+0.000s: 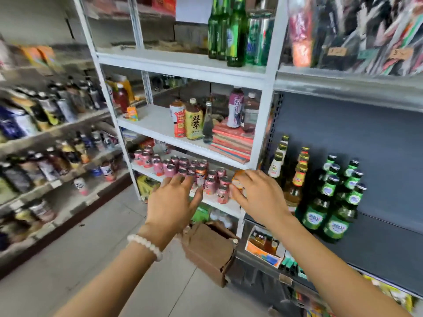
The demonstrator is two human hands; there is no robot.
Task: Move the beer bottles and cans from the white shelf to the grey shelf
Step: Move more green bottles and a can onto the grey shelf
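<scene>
The white shelf (pixel 183 62) stands in the middle. Its lower board carries several pink cans (pixel 183 167) and one orange-and-white can (pixel 201 173); its top board holds green beer bottles (pixel 235 35) and a green can (pixel 259 40). My left hand (pixel 174 202) hovers spread in front of the pink cans, holding nothing. My right hand (pixel 258 193) curls its fingers round an orange can (pixel 238 179) at the board's right end. To the right, the grey shelf (pixel 377 229) holds several green bottles (pixel 332 202) and yellow-capped bottles (pixel 299 175).
A torn cardboard box (pixel 210 250) sits on the floor below my hands. Long shelves of bottles and cans (pixel 45 138) line the left aisle. Drink bottles and stacked books (pixel 231 140) fill the white shelf's middle board. A small tray of bottles (pixel 263 243) lies under the grey shelf.
</scene>
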